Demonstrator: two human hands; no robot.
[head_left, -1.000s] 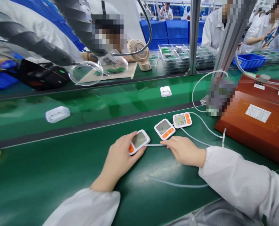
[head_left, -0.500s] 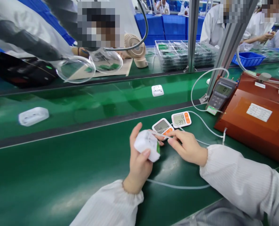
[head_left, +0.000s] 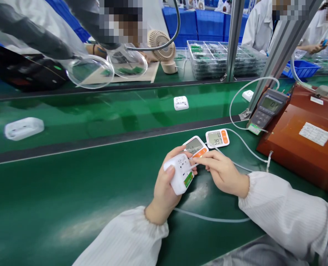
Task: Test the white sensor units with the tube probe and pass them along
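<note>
So the left hand (head_left: 164, 190) has its grip wrapped around a small white monitor unit (head_left: 179, 177), held up off the green worktop (head_left: 55, 207) near its front edge, back side showing with a green sticker. Right hand (head_left: 223, 173) is pinching the thin clear tube (head_left: 197, 165) right at the unit's side, fingertips clenched on it. Just behind them two more units with orange buttons (head_left: 195, 146) (head_left: 217, 138) lie screen-up on the worktop, and toward the right edge there's a grey handheld meter (head_left: 266, 109) leaning by a reddish-brown box (head_left: 299, 147).
</note>
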